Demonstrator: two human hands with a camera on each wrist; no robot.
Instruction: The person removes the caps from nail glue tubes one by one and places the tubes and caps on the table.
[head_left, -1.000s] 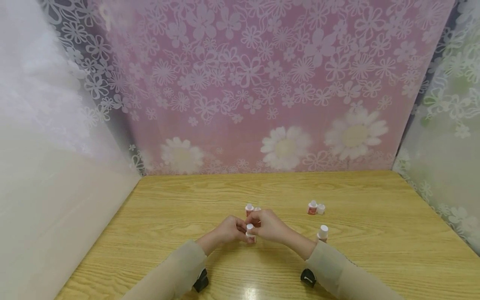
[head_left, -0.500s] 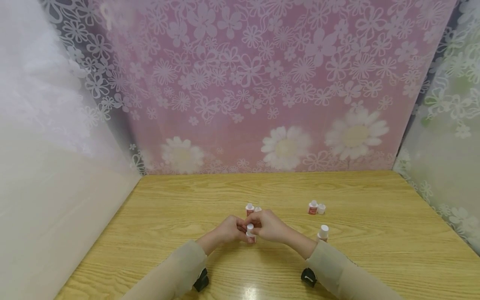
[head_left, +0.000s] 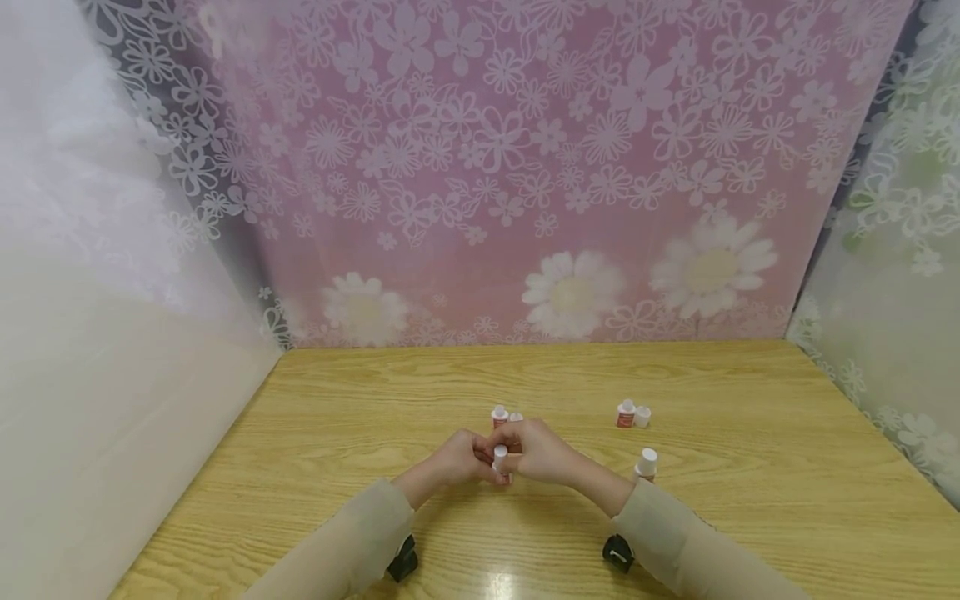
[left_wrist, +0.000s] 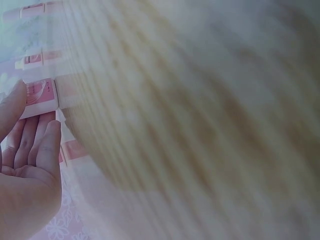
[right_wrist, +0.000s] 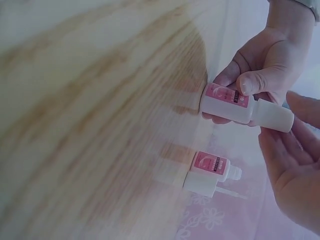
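A small white bottle with a pink label [right_wrist: 227,99] stands upright on the table, its white cap [right_wrist: 274,116] on top. My left hand [head_left: 457,459] holds the bottle's body, the thumb lying across the label in the right wrist view. Around the cap, my right hand [head_left: 542,454] pinches with thumb and fingers. Just behind the hands is a second bottle [right_wrist: 210,163], uncapped, with its nozzle showing. Beside it a loose cap [right_wrist: 201,183] stands with its thin brush [right_wrist: 231,192] pointing up.
Farther right, another uncapped bottle [head_left: 625,415] has a white cap [head_left: 642,417] next to it. A capped bottle [head_left: 647,464] stands by the right forearm, partly hidden by it. The wood-grain table [head_left: 360,392] meets a pink flowered curtain [head_left: 465,192] at the back.
My right thumb has shifted slightly and covers more of the bottle just below the cap. Both hands otherwise stay in place, as do the other bottles.
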